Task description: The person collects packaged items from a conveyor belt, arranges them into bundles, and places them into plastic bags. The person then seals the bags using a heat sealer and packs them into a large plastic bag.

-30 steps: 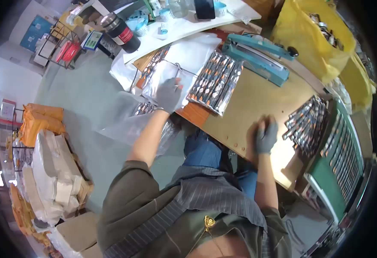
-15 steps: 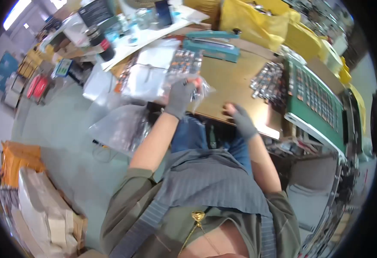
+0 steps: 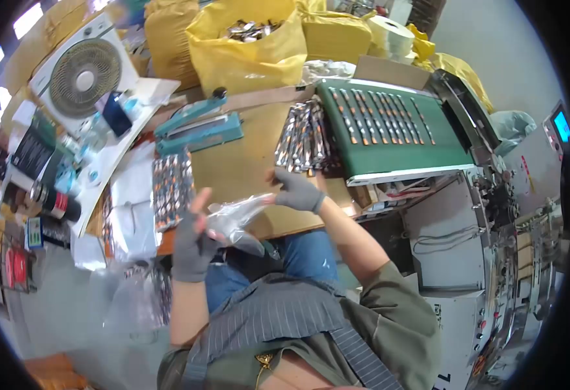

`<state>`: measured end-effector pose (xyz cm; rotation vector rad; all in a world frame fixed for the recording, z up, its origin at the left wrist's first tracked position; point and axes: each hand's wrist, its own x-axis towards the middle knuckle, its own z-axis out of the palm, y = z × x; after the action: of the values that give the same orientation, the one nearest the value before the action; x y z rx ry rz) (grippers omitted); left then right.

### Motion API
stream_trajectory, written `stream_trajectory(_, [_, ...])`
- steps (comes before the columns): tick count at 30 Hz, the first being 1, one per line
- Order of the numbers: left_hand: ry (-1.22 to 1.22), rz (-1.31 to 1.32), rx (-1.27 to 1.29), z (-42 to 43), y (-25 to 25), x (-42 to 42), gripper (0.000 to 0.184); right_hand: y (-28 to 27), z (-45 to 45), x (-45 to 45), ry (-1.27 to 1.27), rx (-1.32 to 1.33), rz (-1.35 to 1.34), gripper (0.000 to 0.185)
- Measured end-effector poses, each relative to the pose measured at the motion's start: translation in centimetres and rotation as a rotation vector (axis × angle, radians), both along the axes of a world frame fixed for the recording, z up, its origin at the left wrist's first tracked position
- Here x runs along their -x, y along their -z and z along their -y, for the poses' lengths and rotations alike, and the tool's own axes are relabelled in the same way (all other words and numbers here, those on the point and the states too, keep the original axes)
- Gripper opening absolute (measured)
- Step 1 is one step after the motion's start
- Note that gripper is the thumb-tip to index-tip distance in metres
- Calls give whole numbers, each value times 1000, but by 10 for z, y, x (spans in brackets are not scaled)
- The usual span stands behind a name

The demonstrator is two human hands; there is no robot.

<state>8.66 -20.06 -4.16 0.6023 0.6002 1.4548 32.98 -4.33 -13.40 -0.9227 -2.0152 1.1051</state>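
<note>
The right hand (image 3: 298, 192) is nearly closed, its fingertips pinching one end of a clear plastic bag (image 3: 236, 224). The left hand (image 3: 194, 250) has its fingers partly spread against the other end; whether they grip is unclear. The bag hangs between both hands at the tabletop's (image 3: 239, 162) near edge, with no strips visible inside. From it, a neat, apparently wrapped block of strips (image 3: 173, 188) lies at ten o'clock; a loose pile (image 3: 301, 140) at one o'clock and spaced rows (image 3: 379, 117) on a green belt (image 3: 395, 154) at two o'clock look unpacked.
</note>
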Motion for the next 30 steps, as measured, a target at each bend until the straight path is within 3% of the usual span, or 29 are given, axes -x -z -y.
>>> stream_trajectory(2, [-90,42,-137,-17,13,26,52,-16,-33,-53,232,-227,80,70])
stream_trajectory(3, [-221,-208,-150,-22,7,33,47,-24,-58,-87,391,-366,170,79])
stream_trajectory(4, [-297,-381,-119,-34,13,44,43,-54,-66,-115,657,-235,271,80])
stream_trajectory(6, [-341,-728,-100,-53,23,56,38,-38,-120,-209,1011,-411,370,78])
stream_trajectory(7, [-345,-949,-86,-63,28,58,37,-41,-137,-252,1210,-303,477,78])
stream_trajectory(8, [-318,-1021,-58,-75,38,59,36,-27,-155,-301,1339,-269,527,79])
stream_trajectory(9, [-294,-1091,-24,-89,55,58,36,-56,-145,-310,1437,-37,693,82])
stream_trajectory(11, [-261,-1213,6,-111,86,49,37,-44,-154,-346,1620,42,757,74])
stream_trajectory(13, [-231,-1326,-15,-147,105,27,39,18,-190,-390,1133,-324,967,68])
stream_trajectory(15, [-256,-1275,52,-188,124,-6,50,-14,-187,-308,965,-167,663,58])
stream_trajectory(17, [-233,-1240,129,-232,134,-42,65,-6,-186,-228,695,-279,775,73])
stream_trajectory(18, [-232,-1301,122,-258,154,-59,73,-4,-172,-178,777,-305,820,76])
stream_trajectory(19, [-230,-1361,116,-279,167,-76,82,-26,-154,-135,660,-292,877,86])
stream_trajectory(21, [-105,-1407,315,-303,152,-113,84,-36,-136,-79,565,-196,751,94])
stream_trajectory(23, [-145,-1281,189,-303,139,-135,84,-3,-163,-48,666,-74,648,99])
stream_trajectory(24, [-177,-1401,184,-303,148,-144,89,17,-181,-46,807,-45,694,98])
stream_trajectory(26, [-176,-1374,126,-306,175,-145,92,38,-203,-57,922,221,508,100])
stream_trajectory(28, [-199,-1302,141,-296,159,-141,93,35,-208,-55,966,386,491,98])
stream_trajectory(30, [-95,-990,208,-308,166,-125,91,20,-195,-37,778,304,548,93])
